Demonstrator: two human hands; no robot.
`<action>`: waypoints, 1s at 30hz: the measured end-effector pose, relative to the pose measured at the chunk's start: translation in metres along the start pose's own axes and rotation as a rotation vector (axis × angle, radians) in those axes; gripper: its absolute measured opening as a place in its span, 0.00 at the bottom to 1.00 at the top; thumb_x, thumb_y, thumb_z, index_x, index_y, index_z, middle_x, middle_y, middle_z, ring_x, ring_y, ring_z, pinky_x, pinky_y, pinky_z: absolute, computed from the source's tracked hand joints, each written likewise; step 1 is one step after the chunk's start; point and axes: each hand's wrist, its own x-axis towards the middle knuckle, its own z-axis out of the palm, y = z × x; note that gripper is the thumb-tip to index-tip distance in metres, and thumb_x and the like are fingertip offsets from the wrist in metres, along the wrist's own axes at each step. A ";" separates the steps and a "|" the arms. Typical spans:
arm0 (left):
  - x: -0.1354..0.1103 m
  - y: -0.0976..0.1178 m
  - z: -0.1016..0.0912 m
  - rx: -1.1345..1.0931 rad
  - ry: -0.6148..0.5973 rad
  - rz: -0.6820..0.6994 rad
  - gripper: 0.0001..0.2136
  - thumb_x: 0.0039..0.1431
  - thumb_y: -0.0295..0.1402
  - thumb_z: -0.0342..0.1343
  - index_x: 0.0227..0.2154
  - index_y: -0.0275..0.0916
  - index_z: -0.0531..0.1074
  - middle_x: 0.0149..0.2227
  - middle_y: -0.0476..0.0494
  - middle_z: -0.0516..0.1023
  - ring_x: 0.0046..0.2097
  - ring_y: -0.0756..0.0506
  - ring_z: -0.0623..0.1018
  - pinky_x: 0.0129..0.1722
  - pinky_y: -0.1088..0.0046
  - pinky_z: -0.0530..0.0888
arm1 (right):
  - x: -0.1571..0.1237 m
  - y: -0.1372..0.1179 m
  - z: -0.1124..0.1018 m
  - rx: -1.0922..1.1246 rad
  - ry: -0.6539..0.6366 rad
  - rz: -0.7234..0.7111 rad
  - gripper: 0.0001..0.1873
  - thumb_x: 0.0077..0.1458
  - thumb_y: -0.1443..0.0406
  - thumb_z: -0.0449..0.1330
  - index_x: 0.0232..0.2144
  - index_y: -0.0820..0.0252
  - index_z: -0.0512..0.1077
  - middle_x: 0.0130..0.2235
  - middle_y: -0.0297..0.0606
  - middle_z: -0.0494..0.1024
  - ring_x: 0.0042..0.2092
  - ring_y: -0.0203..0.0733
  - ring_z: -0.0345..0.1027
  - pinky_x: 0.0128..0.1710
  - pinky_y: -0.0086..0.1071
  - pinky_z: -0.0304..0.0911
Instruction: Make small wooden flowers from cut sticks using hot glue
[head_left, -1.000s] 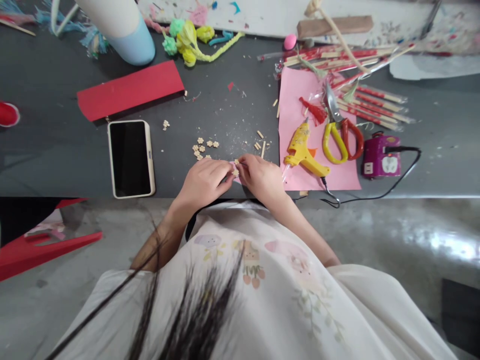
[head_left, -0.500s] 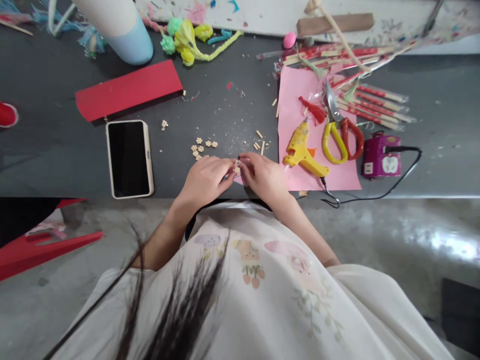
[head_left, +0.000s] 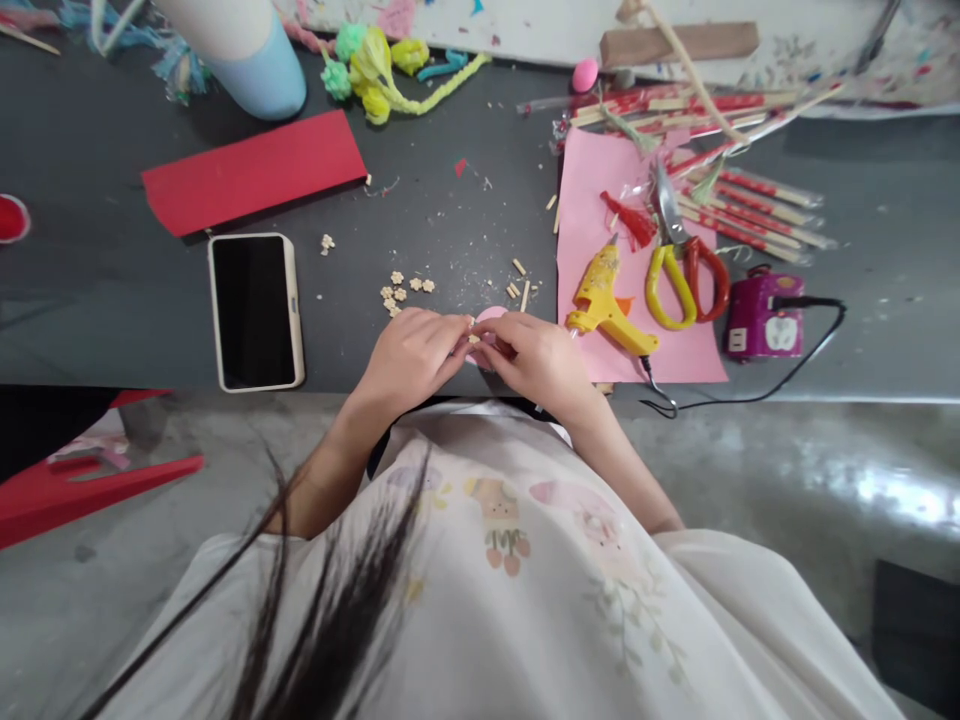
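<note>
My left hand (head_left: 411,357) and my right hand (head_left: 534,358) meet at the near edge of the dark table (head_left: 112,290). Between their fingertips they pinch a small round pink piece (head_left: 486,320) with a tiny pale wooden bit at its left edge. Just beyond the left hand lie several small wooden flower shapes (head_left: 401,290). A few short wooden stick pieces (head_left: 519,288) rest beyond the right hand.
A phone (head_left: 254,310) lies face up to the left, with red card (head_left: 251,172) behind it. To the right, a pink sheet (head_left: 592,210) carries a yellow glue gun (head_left: 606,300) and scissors (head_left: 684,270). A purple socket block (head_left: 763,322) with a cable sits further right.
The round pink piece now shows between my fingertips; before, only a small wooden bit was visible there. Both hands stay in about the same place.
</note>
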 end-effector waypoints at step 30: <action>-0.001 0.002 0.002 -0.025 0.205 -0.193 0.07 0.63 0.31 0.52 0.34 0.40 0.75 0.34 0.46 0.80 0.38 0.46 0.77 0.42 0.66 0.72 | -0.004 0.013 -0.016 -0.124 0.044 0.045 0.11 0.61 0.62 0.54 0.41 0.61 0.74 0.35 0.40 0.77 0.34 0.40 0.68 0.32 0.32 0.56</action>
